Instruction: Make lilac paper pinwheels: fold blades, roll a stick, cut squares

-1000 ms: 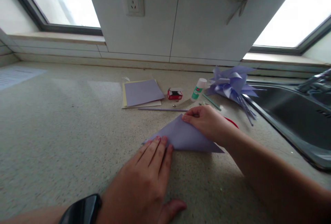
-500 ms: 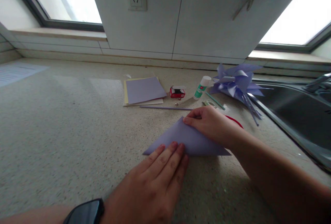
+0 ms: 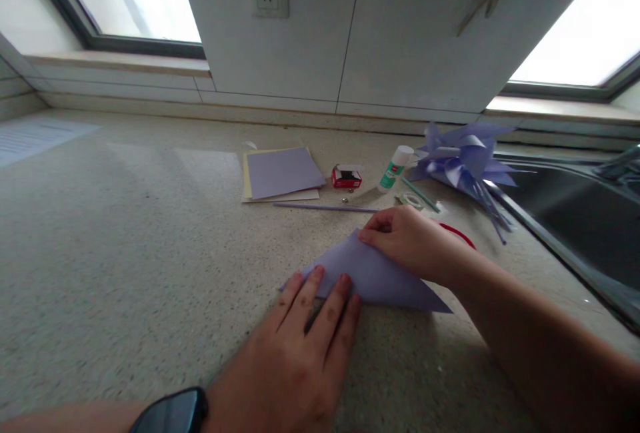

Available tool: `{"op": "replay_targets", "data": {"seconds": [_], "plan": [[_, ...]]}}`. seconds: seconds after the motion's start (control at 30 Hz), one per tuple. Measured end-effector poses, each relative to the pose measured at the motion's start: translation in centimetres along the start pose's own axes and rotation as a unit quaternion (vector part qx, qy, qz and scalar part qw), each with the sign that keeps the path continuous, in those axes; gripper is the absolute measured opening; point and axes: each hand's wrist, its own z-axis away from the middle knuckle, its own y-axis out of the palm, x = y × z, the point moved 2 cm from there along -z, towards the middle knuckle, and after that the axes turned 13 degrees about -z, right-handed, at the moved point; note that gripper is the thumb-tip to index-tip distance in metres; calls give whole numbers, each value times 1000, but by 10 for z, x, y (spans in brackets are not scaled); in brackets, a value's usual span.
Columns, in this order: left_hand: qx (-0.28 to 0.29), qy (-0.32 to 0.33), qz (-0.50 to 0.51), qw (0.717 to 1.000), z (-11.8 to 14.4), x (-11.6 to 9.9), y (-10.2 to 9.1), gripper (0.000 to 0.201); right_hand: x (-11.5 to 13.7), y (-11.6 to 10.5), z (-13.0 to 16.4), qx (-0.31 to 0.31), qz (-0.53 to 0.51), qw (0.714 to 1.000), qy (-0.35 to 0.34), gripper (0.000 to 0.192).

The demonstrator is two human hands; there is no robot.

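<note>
A sheet of purple paper (image 3: 380, 276), folded into a triangle, lies on the speckled counter with its long edge toward me. My left hand (image 3: 305, 326) rests flat over the left part of that edge, fingers spread on the paper. At the top corner, my right hand (image 3: 400, 233) pinches the paper between thumb and fingers. Just beyond the right hand lie a roll of clear tape (image 3: 412, 201), a thin green stick (image 3: 420, 194) and a red curved handle (image 3: 457, 235), the rest of which the hand hides.
Behind are stacked paper squares (image 3: 285, 173), a small red box (image 3: 346, 177), tiny metal bits (image 3: 345, 200), a purple stick (image 3: 320, 207) and an upright glue stick (image 3: 395, 169). Purple pinwheels (image 3: 465, 156) lie beside the sink (image 3: 575, 213) at right. A printed sheet (image 3: 40, 138) is far left.
My left hand's fingers have spread and shifted left along the fold. The triangle has turned slightly, its right corner coming nearer me. My right hand still pinches the top corner.
</note>
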Motion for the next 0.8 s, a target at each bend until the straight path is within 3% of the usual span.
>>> {"op": "replay_targets", "data": {"seconds": [0.17, 0.33, 0.5, 0.8], "plan": [[-8, -14, -50, 999, 3, -2, 1, 70, 0, -1, 0, 3, 6, 1000, -1, 21], [-38, -4, -79, 996, 4, -1, -4, 76, -1, 0, 0, -2, 7, 1000, -1, 23], [-80, 49, -103, 990, 1, -3, -8, 48, 0, 1, 0, 6, 9, 1000, -4, 23], [-17, 26, -100, 995, 2, -9, -5, 50, -2, 5, 1, -13, 19, 1000, -10, 22]]}}
